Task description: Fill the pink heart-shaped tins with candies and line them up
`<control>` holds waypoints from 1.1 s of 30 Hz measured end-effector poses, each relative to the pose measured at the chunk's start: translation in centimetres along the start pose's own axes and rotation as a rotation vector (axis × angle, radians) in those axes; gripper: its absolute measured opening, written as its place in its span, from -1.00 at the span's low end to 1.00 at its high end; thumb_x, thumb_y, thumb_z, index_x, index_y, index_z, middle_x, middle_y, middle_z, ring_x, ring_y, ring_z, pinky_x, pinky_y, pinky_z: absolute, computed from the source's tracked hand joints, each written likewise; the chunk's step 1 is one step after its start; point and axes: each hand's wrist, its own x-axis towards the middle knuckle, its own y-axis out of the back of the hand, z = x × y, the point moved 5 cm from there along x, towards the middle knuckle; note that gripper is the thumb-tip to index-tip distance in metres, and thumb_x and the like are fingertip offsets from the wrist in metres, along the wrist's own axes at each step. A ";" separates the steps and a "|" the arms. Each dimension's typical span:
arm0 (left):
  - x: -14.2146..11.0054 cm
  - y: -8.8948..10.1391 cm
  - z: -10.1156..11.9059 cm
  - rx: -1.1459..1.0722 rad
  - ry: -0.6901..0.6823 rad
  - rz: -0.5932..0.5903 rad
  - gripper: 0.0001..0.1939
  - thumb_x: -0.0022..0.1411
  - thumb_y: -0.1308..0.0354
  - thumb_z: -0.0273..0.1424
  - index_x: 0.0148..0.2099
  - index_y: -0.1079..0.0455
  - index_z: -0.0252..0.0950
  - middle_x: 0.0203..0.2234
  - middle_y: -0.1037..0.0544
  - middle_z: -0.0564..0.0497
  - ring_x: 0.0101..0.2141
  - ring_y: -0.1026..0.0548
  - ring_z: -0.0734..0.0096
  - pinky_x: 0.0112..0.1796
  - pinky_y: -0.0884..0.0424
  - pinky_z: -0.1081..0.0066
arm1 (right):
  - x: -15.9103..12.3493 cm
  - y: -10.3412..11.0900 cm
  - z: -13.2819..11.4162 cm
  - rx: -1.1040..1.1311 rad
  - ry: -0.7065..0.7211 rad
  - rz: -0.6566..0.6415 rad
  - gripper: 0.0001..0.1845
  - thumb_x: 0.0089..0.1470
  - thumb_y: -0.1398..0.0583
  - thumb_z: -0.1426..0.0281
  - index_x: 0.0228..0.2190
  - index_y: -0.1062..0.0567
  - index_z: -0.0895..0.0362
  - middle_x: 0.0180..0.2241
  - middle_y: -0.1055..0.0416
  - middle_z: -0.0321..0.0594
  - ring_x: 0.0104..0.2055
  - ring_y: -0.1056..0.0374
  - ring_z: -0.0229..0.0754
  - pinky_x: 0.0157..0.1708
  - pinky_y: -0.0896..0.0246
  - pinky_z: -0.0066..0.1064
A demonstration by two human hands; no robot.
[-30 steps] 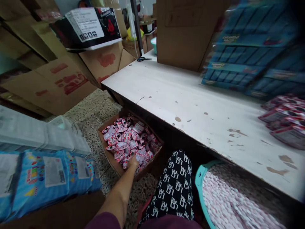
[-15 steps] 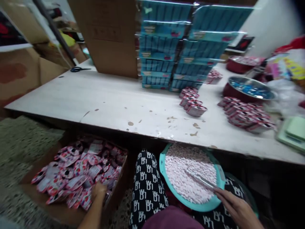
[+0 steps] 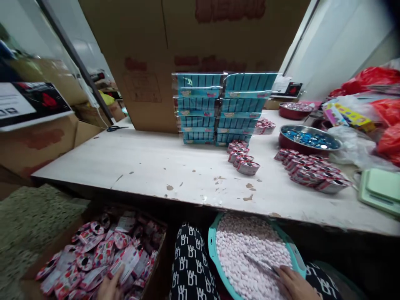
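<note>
In the carton (image 3: 34,271) on the floor at the lower left lies a heap of pink-and-red printed packets (image 3: 84,262). My left hand (image 3: 110,286) is among them, its thumb and fingers closed on one packet (image 3: 128,260) that tilts up from the heap. My right hand (image 3: 292,281) grips metal tongs (image 3: 261,263), whose tips rest on small pale pink, pellet-like sweets (image 3: 240,250). A turquoise basin (image 3: 213,243) on the lap contains these sweets. The lower edge of the picture cuts off part of both hands.
The white table (image 3: 150,160) carries stacked teal boxes (image 3: 200,108), rows of standing packets (image 3: 312,171), a bowl of blue-wrapped pieces (image 3: 309,139), a green scale (image 3: 379,189) and scissors (image 3: 116,128). A big cardboard box (image 3: 140,62) stands behind.
The view has tipped upward, so the table and basin sit lower. My left hand, earlier reaching down into the heap, now has a packet raised at its fingers. The tongs stay in my right hand.
</note>
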 end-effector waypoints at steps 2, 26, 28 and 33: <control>-3.5 -1.5 1.9 -0.395 0.080 -0.158 -0.81 -0.03 -0.03 -0.34 -0.28 -0.29 -0.10 -0.38 -0.56 0.18 -0.10 -0.40 0.25 -0.09 -0.33 0.19 | 0.7 -1.4 0.1 -0.051 0.036 0.028 -0.74 -0.07 -0.07 0.37 -0.33 -0.51 0.03 -0.37 -0.47 -0.18 -0.36 -0.39 -0.15 -0.36 -0.32 -0.42; -24.8 -33.0 -0.5 -0.031 -0.166 -1.034 -0.28 -0.24 -0.31 -0.31 0.01 -0.18 -0.35 -0.12 -0.42 -0.23 -0.15 -0.42 0.14 -0.09 -0.28 0.12 | 3.5 2.9 -1.1 0.043 -0.197 -0.100 -0.62 0.02 0.05 0.57 -0.13 -0.35 0.14 -0.31 -0.36 -0.15 -0.30 -0.24 -0.16 -0.32 -0.03 -0.35; -26.1 -33.5 -1.2 -0.042 -0.079 -1.052 -0.27 -0.22 -0.30 -0.28 0.03 -0.14 -0.32 -0.11 -0.42 -0.22 -0.18 -0.44 0.13 -0.14 -0.32 0.10 | 4.2 1.4 -2.1 0.107 -0.246 -0.084 -0.64 0.05 0.05 0.52 -0.10 -0.32 0.14 -0.29 -0.35 -0.15 -0.25 -0.24 -0.15 -0.28 -0.03 -0.35; -27.2 -32.2 1.2 -0.106 -0.102 -1.075 -0.43 -0.20 -0.29 -0.31 -0.09 -0.24 -0.33 -0.17 -0.46 -0.16 -0.18 -0.43 0.19 -0.13 -0.31 0.21 | 4.3 0.7 -1.6 0.277 -0.250 -0.077 -0.70 0.05 0.00 0.43 -0.15 -0.34 0.10 -0.28 -0.36 -0.22 -0.19 -0.25 -0.22 -0.23 -0.07 -0.44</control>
